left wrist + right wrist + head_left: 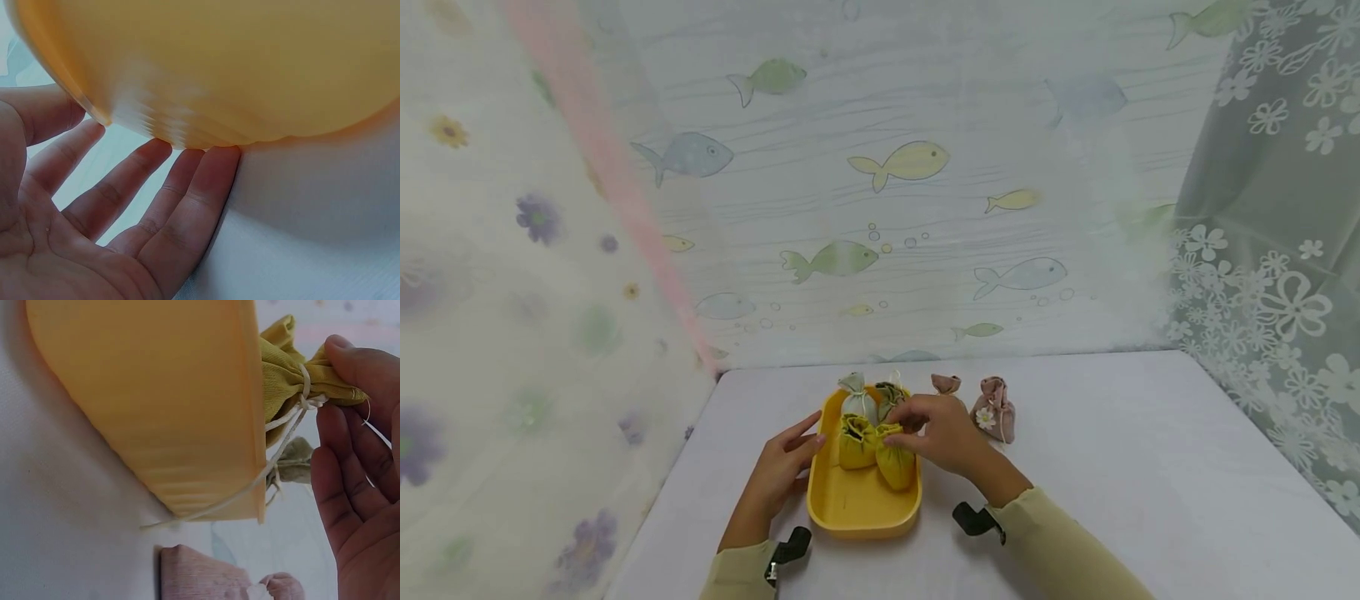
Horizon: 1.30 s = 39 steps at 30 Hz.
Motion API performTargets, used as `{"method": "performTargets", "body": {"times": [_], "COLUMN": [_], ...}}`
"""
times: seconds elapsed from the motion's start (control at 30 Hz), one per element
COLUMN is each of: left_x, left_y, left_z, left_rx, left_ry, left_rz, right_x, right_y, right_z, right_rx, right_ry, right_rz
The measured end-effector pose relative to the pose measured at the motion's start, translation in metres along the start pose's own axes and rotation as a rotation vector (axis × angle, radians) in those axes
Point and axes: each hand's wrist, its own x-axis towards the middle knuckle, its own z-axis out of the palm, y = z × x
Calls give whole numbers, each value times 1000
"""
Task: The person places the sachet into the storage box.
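Observation:
In the head view, my right hand [947, 433] pinches the gathered neck of a yellow drawstring pouch [896, 467] between thumb and fingers. The pouch is at the right side of a yellow tray [842, 521]; a pale cord [250, 484] trails from it over the tray's outer wall. Beside it in the tray sits a second yellow pouch [857, 450]. A white pouch [859, 403] and an olive-green pouch [891, 398], partly hidden, are behind them. My left hand [778, 471] touches the tray's left wall [206, 100] with nearly straight fingers, its thumb at the rim.
Two mauve drawstring pouches stand on the white table [1090, 467], right of the tray. One pouch [995, 410] bears a white flower; the other pouch [946, 383] is mostly behind my right hand. A fish-patterned curtain [910, 250] hangs at the table's back.

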Motion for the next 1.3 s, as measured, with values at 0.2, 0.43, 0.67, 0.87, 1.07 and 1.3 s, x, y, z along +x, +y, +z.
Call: {"method": "performTargets", "body": {"times": [0.2,0.43,0.67,0.87,1.07,1.3], "left_x": [-1,-2,-1,-2,-3,-1], "left_y": [1,3,2,2,1,1], "left_z": [1,1,-1,0,0,0], "left_rx": [2,20,22,17,18,23], "left_ry": [-15,-11,-3,-2,-7,0], "left_rz": [9,17,6,6,3,11], "right_x": [-2,-4,-6,-8,-13,-21], "right_y": [2,3,2,5,8,13], "right_z": [3,6,8,8,4,-9], "right_rx": [-17,-33,-27,4,62,84], "right_ry": [2,9,24,28,35,79], "right_rz": [35,75,68,58,97,133]}}
